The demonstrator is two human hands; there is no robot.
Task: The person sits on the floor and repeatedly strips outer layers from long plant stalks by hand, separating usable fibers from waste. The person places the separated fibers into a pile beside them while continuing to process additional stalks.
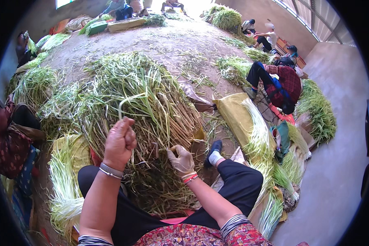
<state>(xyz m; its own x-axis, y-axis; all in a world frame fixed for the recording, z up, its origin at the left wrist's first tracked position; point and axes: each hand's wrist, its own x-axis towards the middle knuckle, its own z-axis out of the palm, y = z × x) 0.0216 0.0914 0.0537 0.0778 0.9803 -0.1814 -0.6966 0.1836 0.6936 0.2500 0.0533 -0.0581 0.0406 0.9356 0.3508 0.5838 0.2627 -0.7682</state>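
Note:
My bare left hand [120, 143], with a bracelet and band at the wrist, is raised with its fingers closed on a pale green stalk [120, 107] that bends over to the right. Lower and to the right, my right hand [182, 160] wears a thin glove; its thumb and forefinger pinch the tip of something thin and pale, too small to name. Just beyond both hands lies a large heap of long green leafy stalks [135, 83], its brownish stem ends [180, 123] towards the right. Loose dry leaves and trimmings [160, 184] lie between my legs.
Cleaned pale stalks lie at my left [63, 181] and over a yellow sack [233, 113] at my right. A person in a checked shirt [284, 81] bends over at the right; another person [12, 138] sits close at the left. More people and piles are farther back.

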